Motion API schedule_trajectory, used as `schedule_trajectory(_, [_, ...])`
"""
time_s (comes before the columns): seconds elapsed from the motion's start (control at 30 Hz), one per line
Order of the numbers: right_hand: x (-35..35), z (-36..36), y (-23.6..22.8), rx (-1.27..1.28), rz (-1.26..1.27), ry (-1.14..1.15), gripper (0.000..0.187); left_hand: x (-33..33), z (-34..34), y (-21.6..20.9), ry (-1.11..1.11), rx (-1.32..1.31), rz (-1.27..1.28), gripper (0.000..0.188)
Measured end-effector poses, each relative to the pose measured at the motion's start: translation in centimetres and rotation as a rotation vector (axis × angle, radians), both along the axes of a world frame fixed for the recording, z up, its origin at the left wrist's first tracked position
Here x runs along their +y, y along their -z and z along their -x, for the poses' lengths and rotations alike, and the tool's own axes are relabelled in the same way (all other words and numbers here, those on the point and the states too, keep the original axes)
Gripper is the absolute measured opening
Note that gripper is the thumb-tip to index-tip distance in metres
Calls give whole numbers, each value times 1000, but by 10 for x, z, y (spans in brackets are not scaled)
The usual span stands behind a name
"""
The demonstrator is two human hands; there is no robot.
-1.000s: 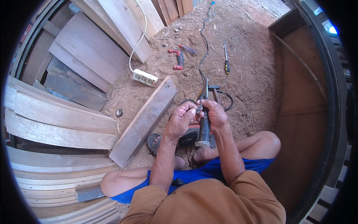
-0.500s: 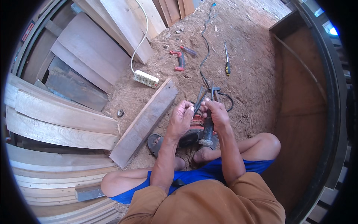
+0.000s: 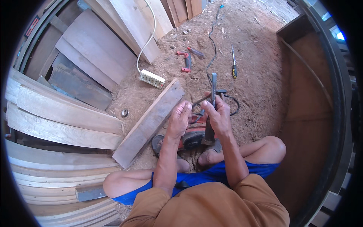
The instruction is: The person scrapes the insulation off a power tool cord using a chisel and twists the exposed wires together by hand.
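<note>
My right hand [image 3: 219,115] is closed around a chisel [image 3: 214,85], its metal blade pointing up and away from me and its dark handle hanging below the fist. Close beside it on the left, my left hand [image 3: 178,119] is closed in a pinch; whatever sits between the fingertips is too small to tell. A dark cord [image 3: 235,99] loops behind and between the hands. Under them, between my sandalled feet, lies a red and black power tool [image 3: 194,137], partly hidden by the chisel handle and my hands.
A thick wooden board [image 3: 147,123] lies slanted left of my hands. Beyond are a white power strip [image 3: 152,79], a red handle part [image 3: 186,62], a screwdriver [image 3: 234,70] and a tape roll [image 3: 124,112]. Planks [image 3: 68,121] are stacked left; a large wooden panel [image 3: 306,125] stands right.
My hands have moved apart slightly, the left drawing away from the chisel. The chisel blade now stands more plainly upright, and dark strands between the hands have dropped lower. The view has shifted a little.
</note>
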State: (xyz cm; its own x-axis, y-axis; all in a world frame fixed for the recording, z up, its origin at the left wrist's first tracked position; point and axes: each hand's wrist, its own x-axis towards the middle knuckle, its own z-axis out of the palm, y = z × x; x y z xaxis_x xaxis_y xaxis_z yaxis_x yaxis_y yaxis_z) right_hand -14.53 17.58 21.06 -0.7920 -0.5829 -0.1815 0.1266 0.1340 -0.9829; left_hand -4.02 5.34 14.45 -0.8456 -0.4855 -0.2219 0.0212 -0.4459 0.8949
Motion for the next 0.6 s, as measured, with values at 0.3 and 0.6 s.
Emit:
schedule_trajectory(0.3, [13,28,30,3,25,135,23,21,13,-24,-20,47,675,12])
schedule_trajectory(0.6, [20,28,24,-33,-82,50,20,27,16,-24,-124,-72,815,9])
